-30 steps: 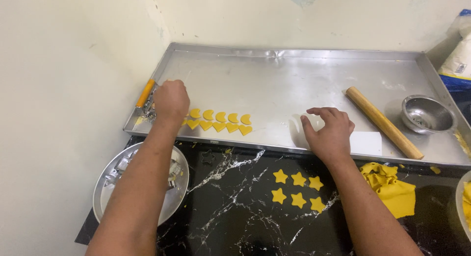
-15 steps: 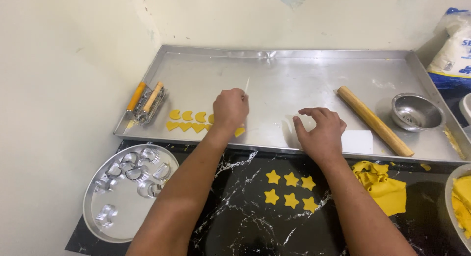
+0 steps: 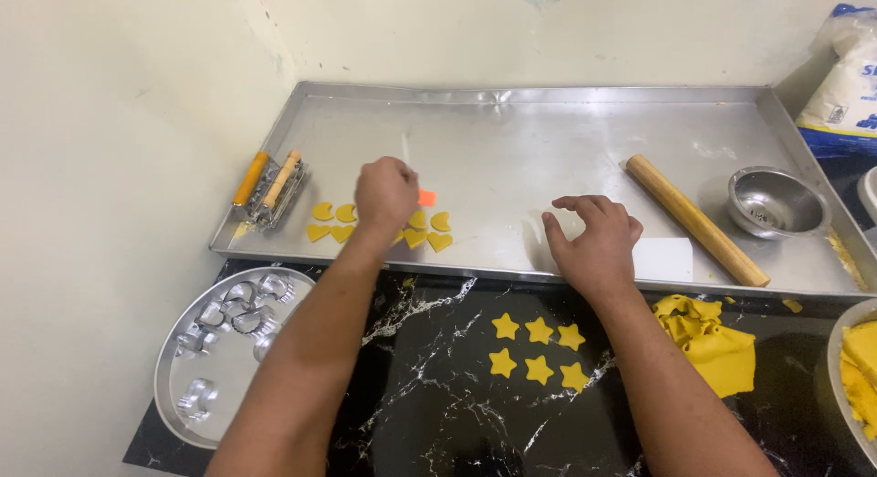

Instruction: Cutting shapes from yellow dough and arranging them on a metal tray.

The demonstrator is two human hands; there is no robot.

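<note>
Nearest, a round steel plate [image 3: 174,386] holds metal cookie cutters [image 3: 239,314]; five yellow dough stars [image 3: 537,351] lie on black marble. Beyond, on the large steel tray [image 3: 548,130], the left hand [image 3: 385,196] is clenched, fingers closed on a small orange scraper [image 3: 426,198], above yellow dough hearts [image 3: 431,232]; the right hand [image 3: 594,238] rests with fingers loose, grasping nothing. Farther right sit an empty steel bowl [image 3: 775,203] and a white-blue bag [image 3: 845,84].
</note>
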